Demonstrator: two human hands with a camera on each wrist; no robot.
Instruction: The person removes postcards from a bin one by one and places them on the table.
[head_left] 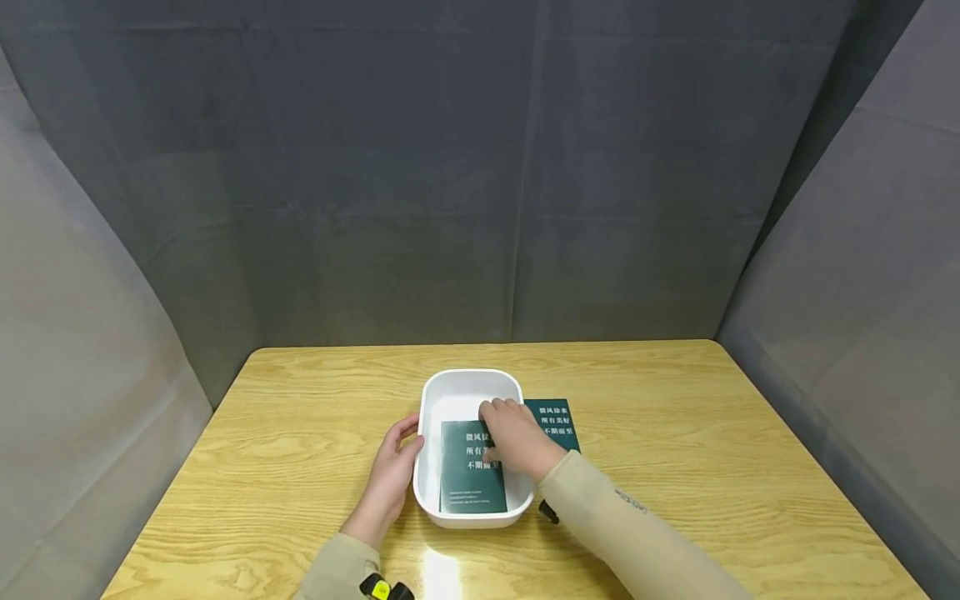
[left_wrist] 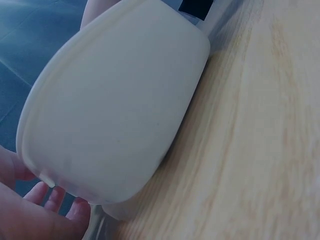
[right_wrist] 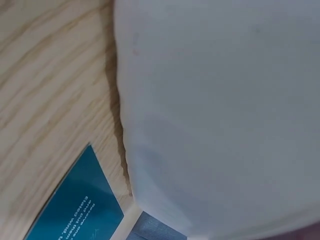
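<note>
A white tub (head_left: 450,392) sits near the middle of the wooden table (head_left: 675,433). The left hand (head_left: 392,475) rests open against the tub's left wall. The right hand (head_left: 517,437), fingers curled, presses a green booklet (head_left: 468,483) inside the tub. A second booklet (head_left: 553,417) lies on the table, touching the tub's right side.
</note>
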